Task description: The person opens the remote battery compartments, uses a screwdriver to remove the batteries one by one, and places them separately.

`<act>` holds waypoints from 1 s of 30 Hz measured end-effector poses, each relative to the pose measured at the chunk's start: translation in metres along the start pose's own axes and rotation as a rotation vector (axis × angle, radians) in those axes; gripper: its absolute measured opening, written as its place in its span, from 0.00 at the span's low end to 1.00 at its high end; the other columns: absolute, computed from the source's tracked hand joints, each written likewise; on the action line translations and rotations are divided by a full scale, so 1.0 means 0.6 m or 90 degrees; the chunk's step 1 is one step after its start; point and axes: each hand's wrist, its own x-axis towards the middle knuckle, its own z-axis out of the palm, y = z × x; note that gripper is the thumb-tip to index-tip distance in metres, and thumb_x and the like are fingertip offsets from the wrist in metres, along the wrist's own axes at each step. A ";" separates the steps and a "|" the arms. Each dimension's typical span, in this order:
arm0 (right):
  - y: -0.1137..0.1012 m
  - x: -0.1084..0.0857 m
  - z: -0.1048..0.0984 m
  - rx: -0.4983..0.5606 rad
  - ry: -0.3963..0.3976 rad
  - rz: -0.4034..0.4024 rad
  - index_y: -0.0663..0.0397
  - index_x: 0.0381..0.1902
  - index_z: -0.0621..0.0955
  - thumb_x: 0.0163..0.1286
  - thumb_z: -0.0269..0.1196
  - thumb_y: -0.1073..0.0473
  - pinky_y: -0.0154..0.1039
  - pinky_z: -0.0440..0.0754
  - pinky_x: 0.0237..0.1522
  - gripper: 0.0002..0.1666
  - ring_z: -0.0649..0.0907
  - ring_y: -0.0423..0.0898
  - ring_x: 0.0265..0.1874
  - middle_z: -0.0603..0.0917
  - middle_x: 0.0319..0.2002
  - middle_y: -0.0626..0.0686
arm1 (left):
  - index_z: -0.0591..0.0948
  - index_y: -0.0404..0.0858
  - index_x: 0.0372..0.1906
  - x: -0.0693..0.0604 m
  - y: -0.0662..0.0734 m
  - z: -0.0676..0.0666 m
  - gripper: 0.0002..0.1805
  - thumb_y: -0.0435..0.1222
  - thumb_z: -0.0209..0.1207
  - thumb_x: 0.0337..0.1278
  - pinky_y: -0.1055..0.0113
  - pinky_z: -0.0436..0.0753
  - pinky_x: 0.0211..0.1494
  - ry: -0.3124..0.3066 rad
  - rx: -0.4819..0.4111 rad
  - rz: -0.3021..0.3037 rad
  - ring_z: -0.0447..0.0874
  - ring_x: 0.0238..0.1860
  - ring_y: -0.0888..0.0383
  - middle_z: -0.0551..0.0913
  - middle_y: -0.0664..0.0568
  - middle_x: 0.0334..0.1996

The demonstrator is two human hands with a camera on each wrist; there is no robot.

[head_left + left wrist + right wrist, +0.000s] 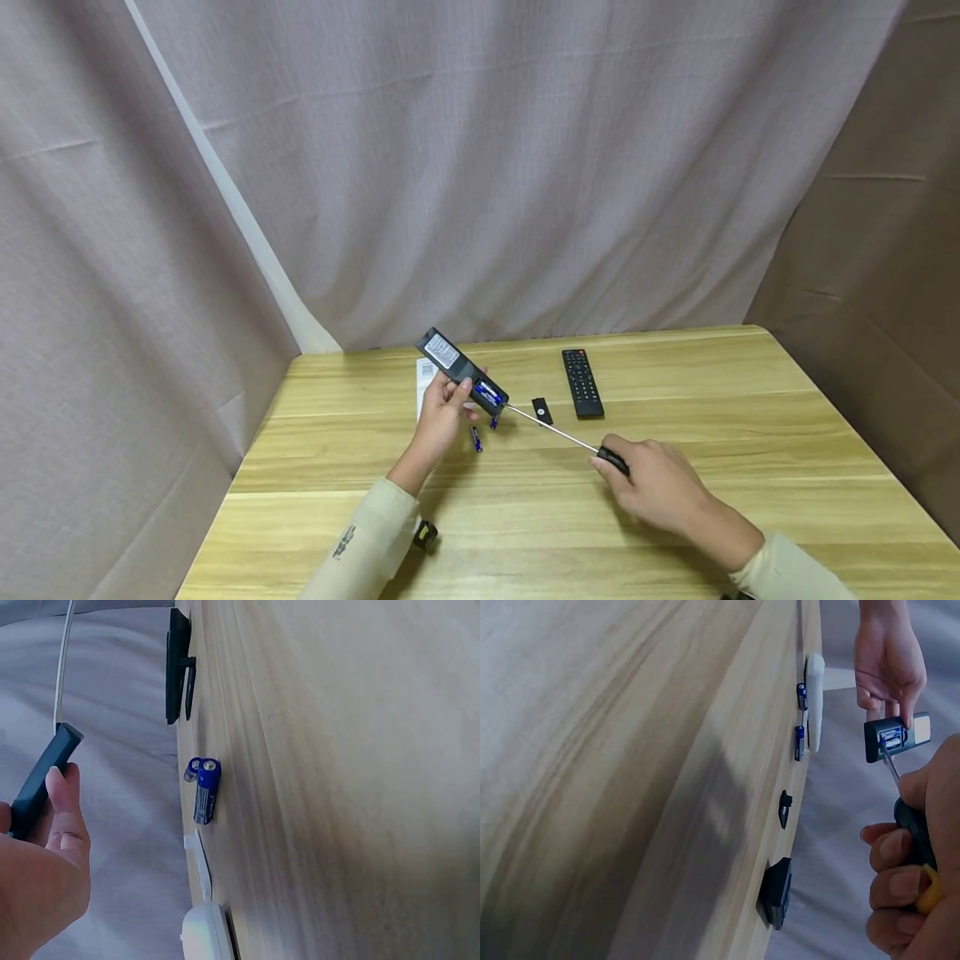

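My left hand [442,408] grips a black remote control [457,362] above the table, its back facing up and its battery compartment uncovered. Blue batteries [891,738] sit inside that compartment. In my right hand [660,487] is a screwdriver [551,427] with a black and yellow handle; its tip reaches the compartment's lower end. Whether the tip touches a battery, I cannot tell. Two loose blue batteries [208,787] lie on the table below the left hand. A small black battery cover [542,411] lies to their right.
A second black remote control [582,383] lies buttons up at the back of the wooden table [712,383]. Partly behind my left hand is a white object [206,934] with a printed code. Grey curtains [525,167] hang behind the table.
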 end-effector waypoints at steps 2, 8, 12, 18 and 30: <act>-0.001 0.002 -0.001 -0.025 0.024 -0.019 0.34 0.28 0.75 0.74 0.70 0.48 0.28 0.58 0.16 0.16 0.61 0.30 0.15 0.61 0.15 0.34 | 0.70 0.28 0.70 -0.001 0.000 0.001 0.19 0.30 0.50 0.83 0.71 0.88 0.34 0.000 0.000 -0.002 0.87 0.39 0.66 0.78 0.27 0.69; -0.007 0.006 -0.009 -0.078 0.070 -0.039 0.38 0.32 0.83 0.70 0.74 0.49 0.29 0.59 0.16 0.10 0.63 0.32 0.16 0.67 0.16 0.34 | 0.72 0.29 0.68 -0.005 0.001 0.004 0.18 0.30 0.52 0.82 0.68 0.90 0.34 0.016 0.021 -0.005 0.87 0.39 0.64 0.81 0.30 0.68; -0.011 0.008 -0.015 -0.085 0.074 -0.045 0.40 0.32 0.85 0.69 0.74 0.49 0.30 0.63 0.17 0.08 0.66 0.31 0.17 0.75 0.17 0.35 | 0.71 0.29 0.69 -0.008 0.000 0.004 0.19 0.30 0.52 0.81 0.64 0.92 0.36 0.014 0.031 -0.009 0.88 0.40 0.63 0.83 0.33 0.67; -0.015 0.011 -0.021 -0.088 0.068 -0.054 0.45 0.36 0.89 0.70 0.74 0.50 0.29 0.66 0.16 0.07 0.68 0.31 0.17 0.83 0.21 0.38 | 0.72 0.30 0.70 -0.008 -0.003 0.006 0.19 0.30 0.53 0.81 0.61 0.93 0.37 0.018 0.032 -0.003 0.88 0.41 0.61 0.82 0.32 0.68; -0.030 0.035 -0.043 -0.121 0.033 -0.042 0.49 0.39 0.90 0.69 0.74 0.48 0.31 0.64 0.14 0.11 0.68 0.35 0.15 0.81 0.18 0.42 | 0.70 0.32 0.72 -0.007 -0.008 0.019 0.20 0.30 0.51 0.82 0.62 0.93 0.39 0.023 0.067 -0.002 0.89 0.52 0.49 0.80 0.34 0.71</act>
